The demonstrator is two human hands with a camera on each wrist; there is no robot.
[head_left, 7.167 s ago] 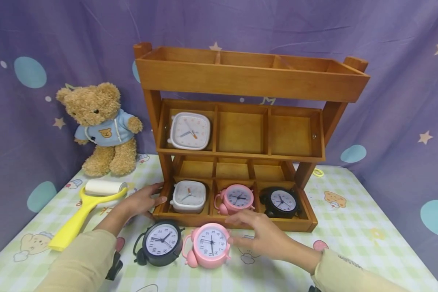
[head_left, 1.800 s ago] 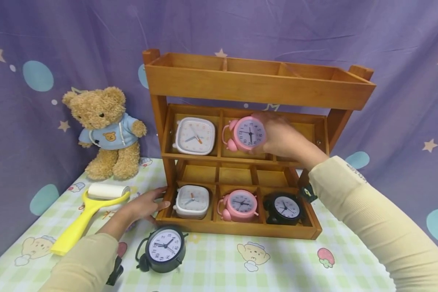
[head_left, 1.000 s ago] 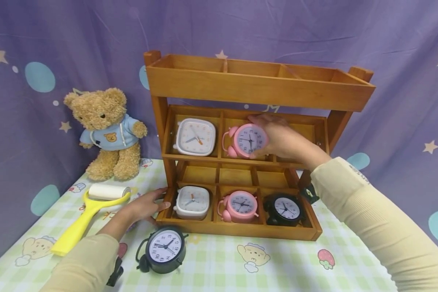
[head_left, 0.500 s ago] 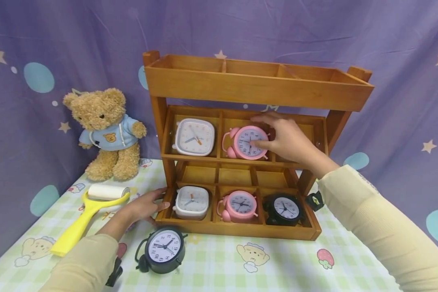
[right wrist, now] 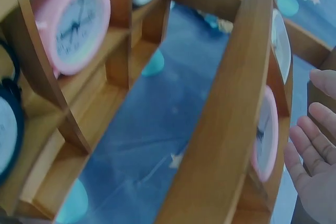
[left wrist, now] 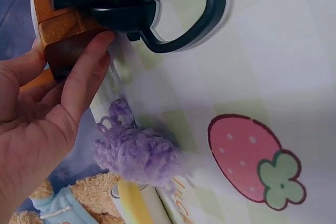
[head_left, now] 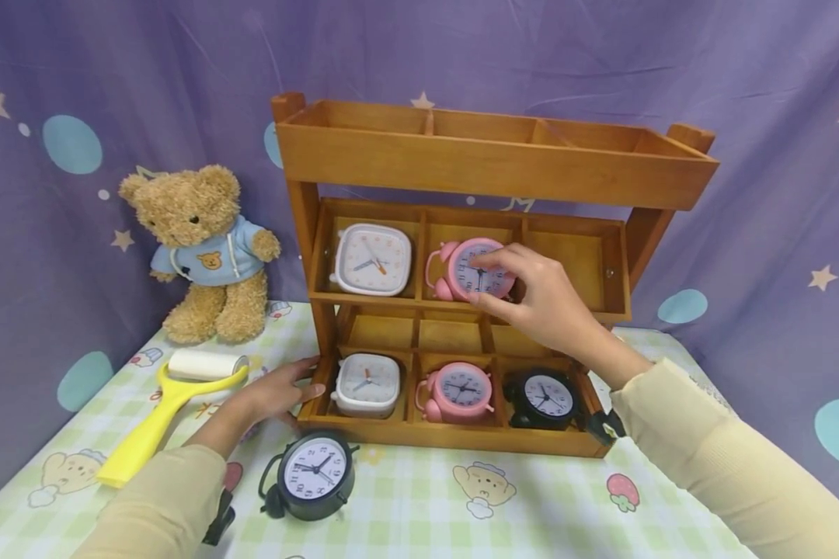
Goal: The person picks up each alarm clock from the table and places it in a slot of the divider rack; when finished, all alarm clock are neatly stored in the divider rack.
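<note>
My right hand (head_left: 548, 299) is in front of a pink twin-bell alarm clock (head_left: 460, 284), which lies in the middle compartment of the rack's middle tier. Thumb and fingers are spread and relaxed; the right wrist view has the hand (right wrist: 317, 150) apart from that clock (right wrist: 266, 135). At the lower left corner of the wooden rack (head_left: 496, 159), my left hand (head_left: 276, 394) grips the wood, thumb on one side and fingers on the other, as the left wrist view shows at the corner block (left wrist: 65, 38). A black alarm clock (head_left: 315, 475) lies on the cloth near that hand.
White clocks fill the left compartments, the upper one (head_left: 373, 260) and the lower one (head_left: 367, 384). Below are another pink clock (head_left: 464, 390) and a black one (head_left: 545, 396). Left stand a teddy bear (head_left: 203, 256), a yellow-handled roller (head_left: 147, 423) and a purple yarn bundle (left wrist: 136, 153).
My right hand carried the pink clock from the cloth into the middle compartment, let go and drew back toward the front. The left hand stayed at the rack's corner.
</note>
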